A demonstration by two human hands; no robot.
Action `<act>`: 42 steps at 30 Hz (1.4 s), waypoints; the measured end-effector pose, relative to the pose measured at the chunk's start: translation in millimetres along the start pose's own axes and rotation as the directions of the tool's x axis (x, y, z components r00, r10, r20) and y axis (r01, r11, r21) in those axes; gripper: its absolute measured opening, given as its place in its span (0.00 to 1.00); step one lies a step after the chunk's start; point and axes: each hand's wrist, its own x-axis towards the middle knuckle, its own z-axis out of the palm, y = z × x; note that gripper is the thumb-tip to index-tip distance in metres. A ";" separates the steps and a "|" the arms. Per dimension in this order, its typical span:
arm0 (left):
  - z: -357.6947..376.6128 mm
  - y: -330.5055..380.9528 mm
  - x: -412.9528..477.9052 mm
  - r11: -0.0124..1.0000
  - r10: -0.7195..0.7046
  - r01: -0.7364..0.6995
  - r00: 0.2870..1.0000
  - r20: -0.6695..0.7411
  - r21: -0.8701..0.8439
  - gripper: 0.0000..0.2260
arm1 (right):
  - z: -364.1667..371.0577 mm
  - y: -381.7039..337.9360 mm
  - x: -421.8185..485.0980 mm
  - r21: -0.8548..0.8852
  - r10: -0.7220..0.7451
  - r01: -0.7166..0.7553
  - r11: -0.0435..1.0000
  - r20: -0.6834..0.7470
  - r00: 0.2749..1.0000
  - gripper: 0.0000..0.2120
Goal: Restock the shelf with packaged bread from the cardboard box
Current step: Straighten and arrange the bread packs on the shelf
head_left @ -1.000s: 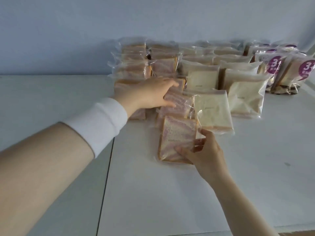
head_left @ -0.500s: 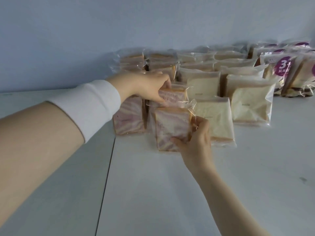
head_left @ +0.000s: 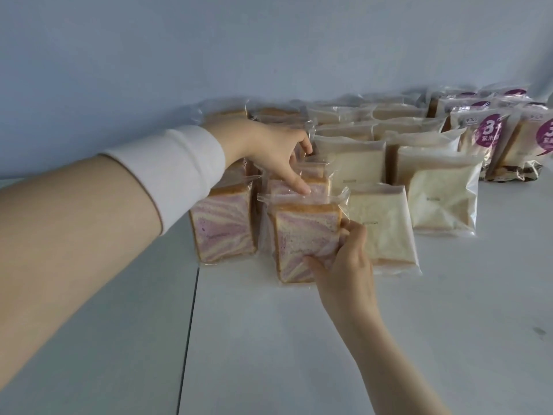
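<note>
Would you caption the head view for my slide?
Right hand grips a purple-swirl bread pack on the shelf; left hand touches the pack behind.
</note>
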 end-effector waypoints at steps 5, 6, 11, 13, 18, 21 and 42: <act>1.0 -9.1 0.0 0.992 0.098 -0.106 0.988 -0.118 -0.062 0.32 | 0.8 -1.5 3.4 0.103 -0.015 0.022 0.994 -0.065 0.998 0.32; 0.5 -11.6 -0.3 0.986 0.123 -0.138 0.980 -0.156 -0.091 0.30 | 3.9 -1.2 6.5 0.115 -0.039 0.050 0.992 -0.097 0.995 0.34; -0.1 -21.6 -0.7 0.978 0.135 -0.162 0.972 -0.193 -0.129 0.31 | 28.8 -0.8 25.8 0.045 -0.235 0.249 0.967 -0.210 0.949 0.44; 0.4 -23.0 0.8 0.992 0.106 -0.114 0.986 -0.126 -0.057 0.35 | 36.5 -1.5 30.5 0.013 -0.267 0.274 0.962 -0.187 0.945 0.44; 0.0 -16.2 -10.9 0.986 0.071 -0.076 0.997 -0.041 -0.147 0.43 | 46.7 5.8 40.5 -0.054 -0.300 0.295 0.954 -0.206 0.931 0.45; 7.8 -13.5 -19.1 0.994 0.105 -0.106 0.994 -0.028 -0.035 0.51 | 51.7 7.4 46.8 -0.122 -0.290 0.276 0.953 -0.124 0.949 0.45; 20.1 -14.3 -17.6 0.981 0.071 -0.058 0.995 -0.065 0.185 0.47 | 60.2 5.9 41.3 -0.193 -0.332 0.293 0.937 -0.219 0.917 0.46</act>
